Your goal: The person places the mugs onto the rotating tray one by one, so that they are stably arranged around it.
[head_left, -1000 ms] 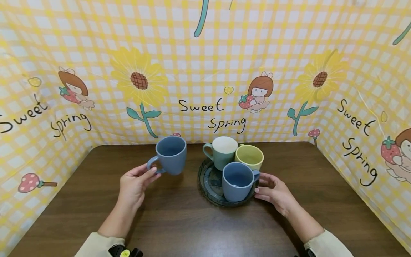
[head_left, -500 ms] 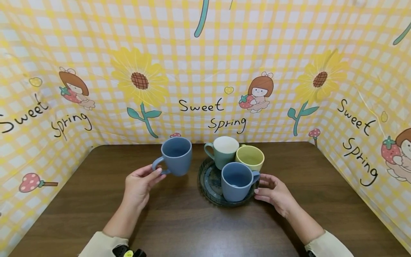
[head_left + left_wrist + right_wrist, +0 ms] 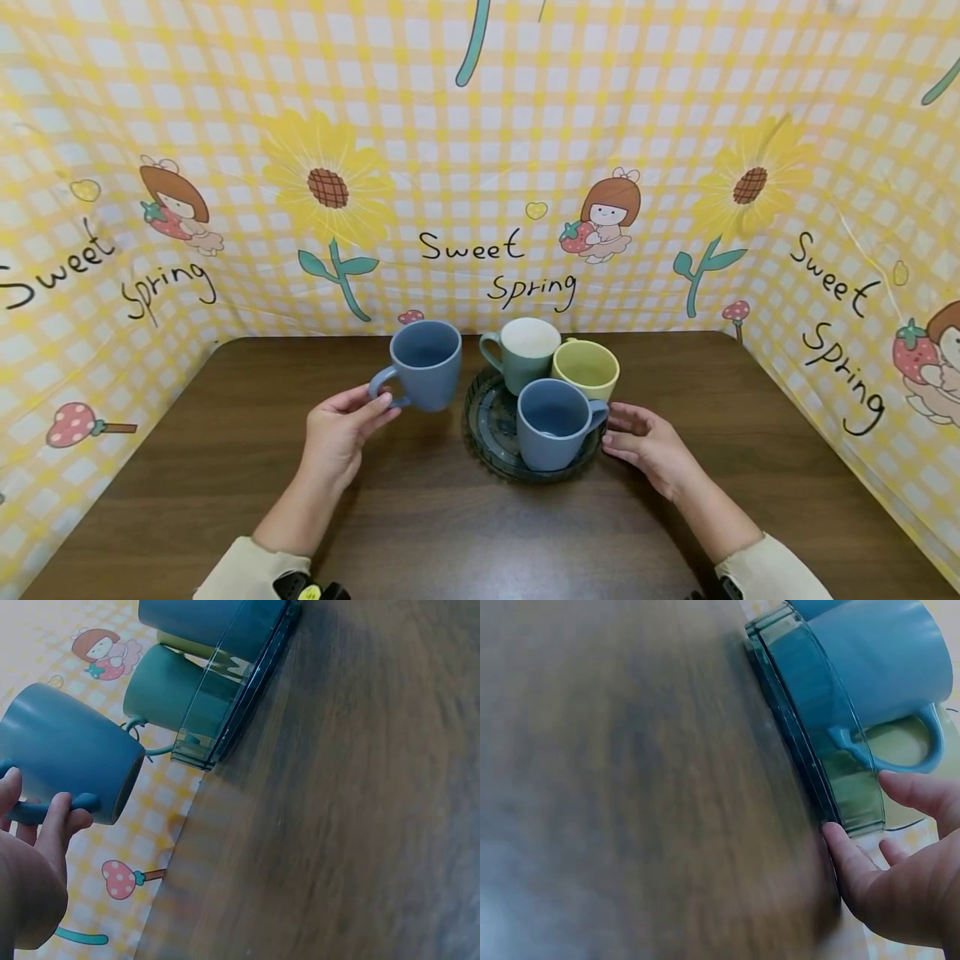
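Note:
My left hand (image 3: 335, 437) pinches the handle of a blue mug (image 3: 427, 367), held upright above the table left of a round, dark see-through tray (image 3: 487, 450). In the left wrist view, thumb and fingers close round that blue handle (image 3: 82, 802). A second blue mug (image 3: 551, 429) stands at the front of the tray, its handle to the right. Behind it are a green mug (image 3: 521, 375) with a white inside and a yellow-green cup (image 3: 588, 371). My right hand (image 3: 652, 450) rests at the tray's right side, its extended fingers (image 3: 919, 787) and thumb at the clear wall.
The brown wooden table (image 3: 450, 533) carries the tray near its back edge. A yellow checked cloth (image 3: 465, 167) with printed flowers and figures hangs behind and along both sides.
My left hand has carried its blue mug to the right, closer to the tray and the green mug. My right hand has stayed almost still beside the tray.

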